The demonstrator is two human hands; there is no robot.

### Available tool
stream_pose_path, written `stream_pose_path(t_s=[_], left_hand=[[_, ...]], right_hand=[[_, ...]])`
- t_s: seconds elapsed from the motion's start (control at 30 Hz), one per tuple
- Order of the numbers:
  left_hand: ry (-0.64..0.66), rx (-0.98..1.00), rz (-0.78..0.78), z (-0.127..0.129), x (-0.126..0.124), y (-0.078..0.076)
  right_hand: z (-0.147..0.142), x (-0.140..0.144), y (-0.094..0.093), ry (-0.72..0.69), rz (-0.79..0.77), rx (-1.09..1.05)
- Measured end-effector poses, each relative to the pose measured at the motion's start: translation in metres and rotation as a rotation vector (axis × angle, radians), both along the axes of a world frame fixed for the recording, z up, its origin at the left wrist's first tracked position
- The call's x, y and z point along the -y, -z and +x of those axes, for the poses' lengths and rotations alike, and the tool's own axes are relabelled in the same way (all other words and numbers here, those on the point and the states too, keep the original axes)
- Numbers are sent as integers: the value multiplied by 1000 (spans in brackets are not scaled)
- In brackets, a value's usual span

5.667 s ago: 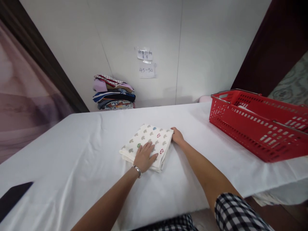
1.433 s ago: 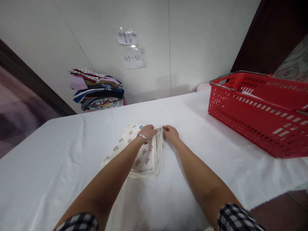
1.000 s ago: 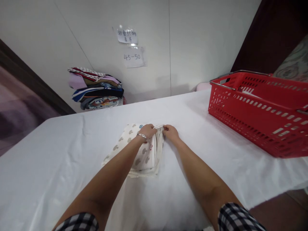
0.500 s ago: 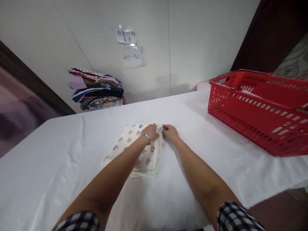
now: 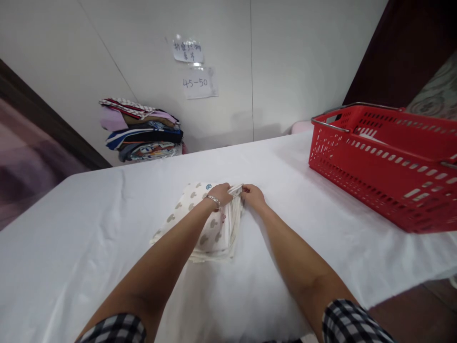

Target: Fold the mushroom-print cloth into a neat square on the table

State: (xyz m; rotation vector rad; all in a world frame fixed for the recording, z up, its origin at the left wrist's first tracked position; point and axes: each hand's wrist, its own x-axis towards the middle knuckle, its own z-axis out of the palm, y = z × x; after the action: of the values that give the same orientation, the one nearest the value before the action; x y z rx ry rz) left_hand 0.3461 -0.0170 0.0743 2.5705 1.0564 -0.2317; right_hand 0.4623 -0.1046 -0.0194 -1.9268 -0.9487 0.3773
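A folded cream cloth (image 5: 185, 214) printed with grey, red and green mouse-head shapes lies in the middle of the white table (image 5: 71, 247). My left hand (image 5: 221, 193), a silver bracelet on its wrist, rests on the cloth's far right corner and pinches its edge. Close beside it my right hand (image 5: 253, 195) pinches the same corner. The two hands almost touch. My left forearm covers part of the cloth.
A red plastic basket (image 5: 382, 162) with metal handles stands on the table at the right, something white inside. A stack of folded coloured clothes (image 5: 143, 131) sits by the wall at the back left. Two paper notes (image 5: 194, 66) are stuck on the wall.
Since 5.7 s ago my left hand moved from the cloth's near side to its far right corner, beside my right hand. Over the last second both hands have stayed at that corner.
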Motion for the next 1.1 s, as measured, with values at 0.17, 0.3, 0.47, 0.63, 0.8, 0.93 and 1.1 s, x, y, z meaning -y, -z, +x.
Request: stream_pose_path(t_s=[0.17, 0.3, 0.47, 0.63, 0.8, 0.93, 1.1], left_hand=[[36, -18, 1, -1, -3, -2], [62, -44, 58, 1, 2, 1], [69, -90, 206, 6, 14, 9], [32, -77, 208, 8, 12, 7], [-44, 0, 110, 8, -1, 3], [-30, 21, 121, 7, -2, 4], [-33, 36, 138, 5, 4, 4]], right_hand=[[0, 0, 0, 5, 1, 2], [0, 0, -1, 0, -3, 5], [-1, 1, -2, -13, 8, 14], [-4, 4, -6, -17, -41, 43], [-13, 5, -14, 17, -95, 174], [-20, 0, -16, 77, -170, 234], [-24, -5, -13, 142, -111, 260]])
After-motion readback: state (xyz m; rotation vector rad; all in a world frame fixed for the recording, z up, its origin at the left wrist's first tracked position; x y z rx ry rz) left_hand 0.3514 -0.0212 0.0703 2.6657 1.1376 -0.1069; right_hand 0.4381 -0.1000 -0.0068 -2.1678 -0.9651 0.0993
